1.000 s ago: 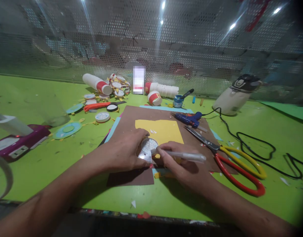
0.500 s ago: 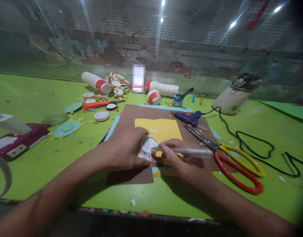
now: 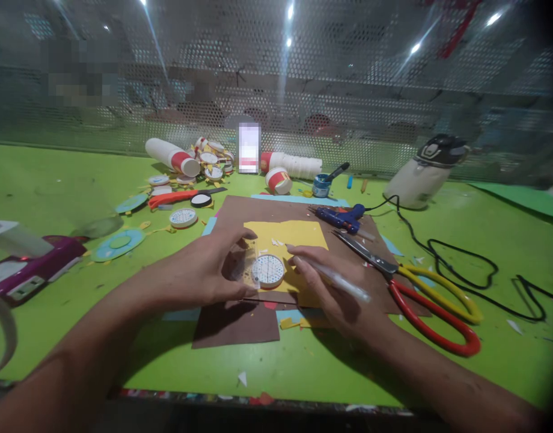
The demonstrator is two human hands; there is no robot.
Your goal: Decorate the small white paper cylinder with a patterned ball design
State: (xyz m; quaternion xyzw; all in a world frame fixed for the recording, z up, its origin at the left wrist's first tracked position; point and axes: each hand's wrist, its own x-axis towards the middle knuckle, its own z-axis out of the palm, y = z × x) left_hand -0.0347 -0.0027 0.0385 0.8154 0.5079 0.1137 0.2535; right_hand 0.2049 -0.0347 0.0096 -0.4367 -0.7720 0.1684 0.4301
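A round white disc with a dotted face (image 3: 268, 270) lies on a yellow sheet (image 3: 303, 231), which rests on brown sheets (image 3: 234, 210). My left hand (image 3: 208, 264) is curved, thumb and fingers holding a clear ruler (image 3: 248, 267) at the disc's left side. The ruler's edge lies by the disc. In my right hand (image 3: 326, 276) is a translucent pen (image 3: 335, 279), its tip raised over the yellow sheet to the right of the disc. Small white paper scraps (image 3: 277, 242) lie just above the disc.
Large scissors (image 3: 394, 273) and a blue glue gun (image 3: 342, 218) with a black cord lie right. Paper cups (image 3: 172, 157), a paint jar (image 3: 322, 186) and a phone (image 3: 248, 147) stand or lie behind. A purple power strip (image 3: 37, 264) is left, a kettle-like container (image 3: 423, 174) back right.
The ruler has moved left, uncovering more of the disc. My right hand has drawn the pen off the disc, tilting it differently. The view has shifted slightly.
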